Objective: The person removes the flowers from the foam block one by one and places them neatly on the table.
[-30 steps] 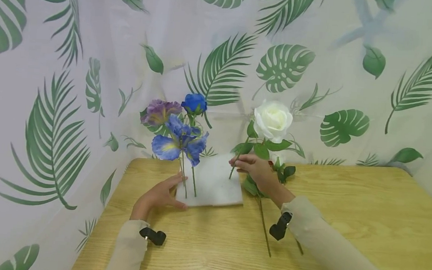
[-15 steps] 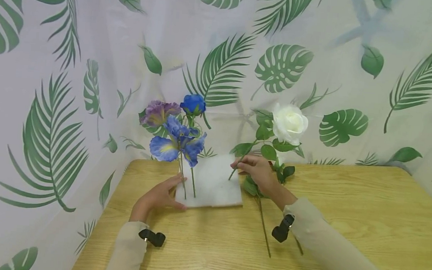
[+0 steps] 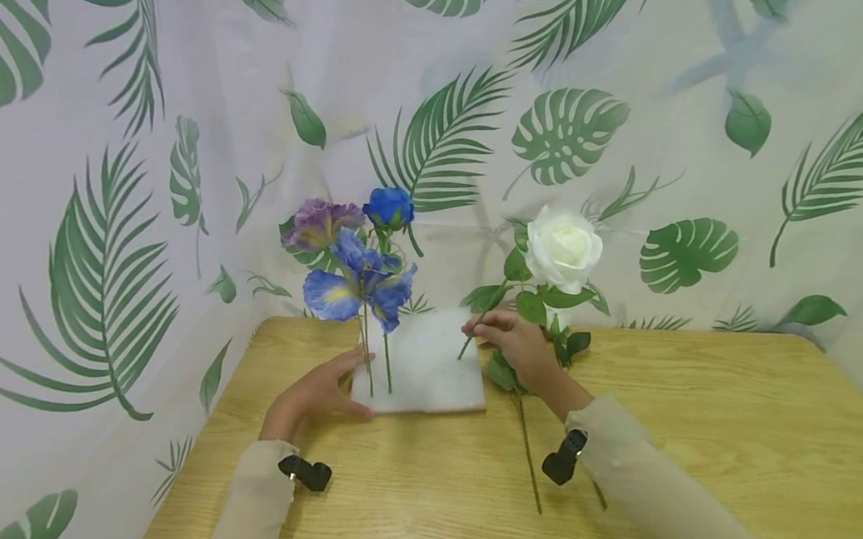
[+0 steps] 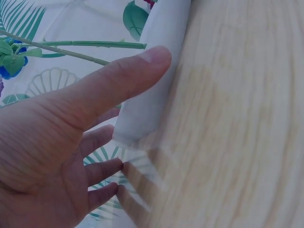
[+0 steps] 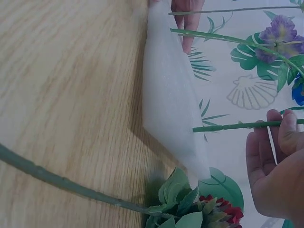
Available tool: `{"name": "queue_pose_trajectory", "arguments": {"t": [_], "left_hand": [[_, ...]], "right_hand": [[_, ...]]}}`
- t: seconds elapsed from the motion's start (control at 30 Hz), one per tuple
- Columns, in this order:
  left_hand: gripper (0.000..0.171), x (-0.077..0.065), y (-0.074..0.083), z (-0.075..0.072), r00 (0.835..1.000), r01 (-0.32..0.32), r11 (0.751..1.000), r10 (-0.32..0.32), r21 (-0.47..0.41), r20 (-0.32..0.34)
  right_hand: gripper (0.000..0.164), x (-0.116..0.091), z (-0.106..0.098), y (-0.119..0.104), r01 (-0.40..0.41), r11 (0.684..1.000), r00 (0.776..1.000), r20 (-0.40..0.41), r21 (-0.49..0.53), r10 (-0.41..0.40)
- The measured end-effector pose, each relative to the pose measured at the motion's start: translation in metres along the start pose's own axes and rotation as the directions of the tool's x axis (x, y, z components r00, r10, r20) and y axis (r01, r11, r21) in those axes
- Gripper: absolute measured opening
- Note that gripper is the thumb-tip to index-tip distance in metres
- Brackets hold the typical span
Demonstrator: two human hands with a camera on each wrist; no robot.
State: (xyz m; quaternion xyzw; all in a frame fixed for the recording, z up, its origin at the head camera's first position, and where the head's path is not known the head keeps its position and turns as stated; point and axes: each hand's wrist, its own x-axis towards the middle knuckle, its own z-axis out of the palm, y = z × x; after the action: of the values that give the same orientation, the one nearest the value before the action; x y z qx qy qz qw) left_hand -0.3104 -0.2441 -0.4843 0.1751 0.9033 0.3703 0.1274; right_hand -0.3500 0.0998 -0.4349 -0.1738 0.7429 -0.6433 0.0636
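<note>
A white foam block [image 3: 428, 369] lies on the table. My right hand [image 3: 520, 347] pinches the stem of a white rose [image 3: 564, 249] between thumb and fingers; the stem's foot meets the foam's far right part, and the bloom leans right. At the block's left side, my left hand [image 3: 321, 387] rests with thumb along the front edge and fingers by the left edge. In the left wrist view, its thumb [image 4: 128, 76] lies nearly straight against the foam. A blue iris [image 3: 359, 277], a purple iris [image 3: 319, 224] and a blue rose [image 3: 389, 207] stand at the left, with stems in the foam.
Under my right forearm, more flowers lie on the wooden table [image 3: 729, 424], their stems [image 3: 529, 452] pointing toward me. One is a red flower [image 5: 223, 209] with green leaves, close to the foam's right side. A leaf-printed curtain [image 3: 441, 136] hangs behind the table.
The white rose's bloom swung right, then came back slightly left, as my right hand kept hold of the stem. My left hand and the foam stayed in place.
</note>
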Motion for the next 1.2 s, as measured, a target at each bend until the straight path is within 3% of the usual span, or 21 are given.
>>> {"name": "queue_pose_trajectory", "arguments": {"t": [0.2, 0.47, 0.73, 0.87, 1.0, 1.2], "left_hand": [[0.100, 0.000, 0.000, -0.001, 1.000, -0.010, 1.000, 0.010, 0.012, 0.000], [0.101, 0.000, 0.001, 0.000, 1.000, 0.023, 1.000, -0.023, -0.004, 0.001], [0.103, 0.000, 0.001, 0.000, 1.000, 0.028, 1.000, -0.028, -0.005, 0.001], [0.101, -0.001, 0.003, 0.000, 1.000, 0.026, 1.000, -0.026, -0.017, 0.001], [0.101, -0.001, 0.004, 0.000, 1.000, 0.021, 1.000, -0.021, -0.022, 0.002], [0.100, -0.002, 0.006, 0.000, 1.000, 0.011, 1.000, -0.011, -0.019, -0.001]], "right_hand": [[0.016, -0.002, 0.004, -0.003, -0.012, 1.000, 0.999, 0.042, 0.016, 0.011], [0.021, -0.005, 0.012, -0.010, 0.175, 0.985, 0.985, -0.003, -0.003, -0.175], [0.018, 0.001, 0.010, -0.007, 0.033, 0.999, 0.999, -0.019, -0.008, -0.033], [0.019, 0.003, 0.008, -0.003, 0.071, 0.996, 0.997, -0.033, -0.061, -0.073], [0.018, 0.004, 0.008, 0.000, 0.114, 0.992, 0.991, -0.061, -0.052, -0.117], [0.016, 0.003, 0.008, -0.003, 0.077, 0.996, 0.994, -0.078, -0.053, -0.081]]}}
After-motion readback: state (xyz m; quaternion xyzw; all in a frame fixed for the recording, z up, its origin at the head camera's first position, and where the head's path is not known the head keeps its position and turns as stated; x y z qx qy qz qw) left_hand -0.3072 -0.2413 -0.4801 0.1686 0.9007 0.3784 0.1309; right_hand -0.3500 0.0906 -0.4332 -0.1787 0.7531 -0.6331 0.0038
